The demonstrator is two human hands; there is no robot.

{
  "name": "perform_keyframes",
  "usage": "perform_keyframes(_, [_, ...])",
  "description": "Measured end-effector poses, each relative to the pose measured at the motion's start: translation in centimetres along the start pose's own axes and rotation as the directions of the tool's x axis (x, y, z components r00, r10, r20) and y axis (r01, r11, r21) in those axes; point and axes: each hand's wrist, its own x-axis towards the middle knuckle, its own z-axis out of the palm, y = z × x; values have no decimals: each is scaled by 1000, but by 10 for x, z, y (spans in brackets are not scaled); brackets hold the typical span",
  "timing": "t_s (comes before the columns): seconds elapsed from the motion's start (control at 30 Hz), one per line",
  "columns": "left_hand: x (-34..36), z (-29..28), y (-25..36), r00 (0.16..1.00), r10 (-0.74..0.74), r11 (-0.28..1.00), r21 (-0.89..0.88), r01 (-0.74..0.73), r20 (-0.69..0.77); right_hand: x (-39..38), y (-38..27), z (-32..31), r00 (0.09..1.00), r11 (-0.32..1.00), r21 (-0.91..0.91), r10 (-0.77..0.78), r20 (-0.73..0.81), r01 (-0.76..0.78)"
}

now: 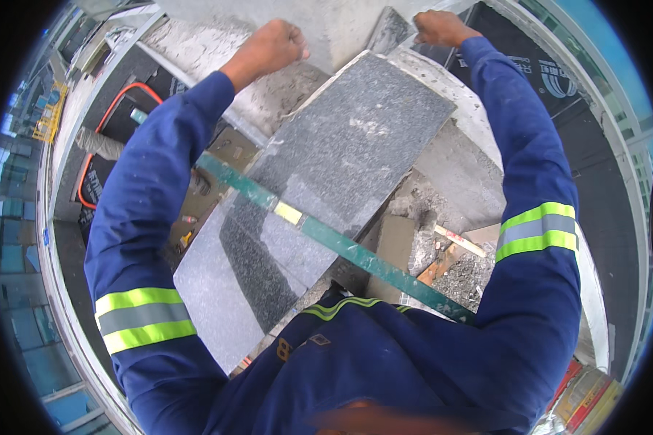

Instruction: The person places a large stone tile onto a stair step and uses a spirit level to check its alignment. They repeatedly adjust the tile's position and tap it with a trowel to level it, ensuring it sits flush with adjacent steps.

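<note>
My left hand (272, 48) is raised past the far left corner of a grey stone slab (370, 123), its fingers curled closed. My right hand (442, 29) is at the far right, also with bent fingers. Whatever either hand may hold is too small or hidden to make out. The slab lies at a slant in front of me, its near left part lighter than the rest. Across it rests a long green spirit level (355, 252) with a yellow vial window. Next to my right hand, a small dark stone piece (388, 30) leans on a pale concrete surface.
Below the slab's right edge are a tan block (393, 243), grey rubble (468, 279) and a strip of wood (439, 264). A red curved tube (87, 174) stands at the left. Black printed sheeting (595, 159) covers the right side, inside a pale frame.
</note>
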Motion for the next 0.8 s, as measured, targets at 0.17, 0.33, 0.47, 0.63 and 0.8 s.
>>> perform_keyframes(0.17, [-49,-54,23,957,247,966,117,-231,-154,-20,35,-19,989,989,-138,28,-142,-48])
perform_keyframes(0.33, [-175,-88,48,865,493,862,190,-471,-94,-41,69,-47,981,996,93,7,-193,11])
perform_keyframes(0.47, [-271,-72,17,810,580,756,313,-575,87,-84,21,-119,997,999,-9,-40,-66,39])
perform_keyframes(0.63, [-333,20,3,746,595,710,239,-663,300,-171,-116,-239,999,999,-13,45,14,-44])
perform_keyframes(0.8, [-342,48,15,735,572,705,239,-667,364,-227,-178,-275,987,987,49,155,32,-156])
